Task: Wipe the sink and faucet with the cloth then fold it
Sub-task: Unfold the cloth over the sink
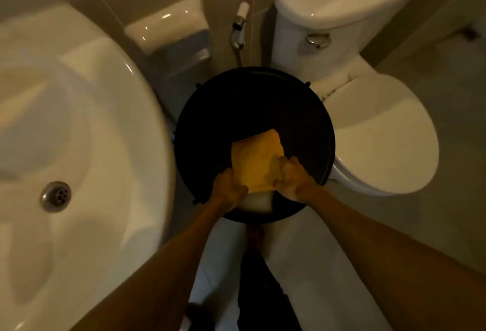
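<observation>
A yellow cloth, folded into a rough rectangle, hangs over a black round bucket in the middle of the view. My left hand grips its near left edge and my right hand grips its near right edge. The white sink fills the left side, with its metal drain low in the basin. The faucet is out of view.
A white toilet with a closed lid stands right of the bucket, its tank behind. A white paper holder and a bidet sprayer hang on the back wall. The tiled floor lies below my arms.
</observation>
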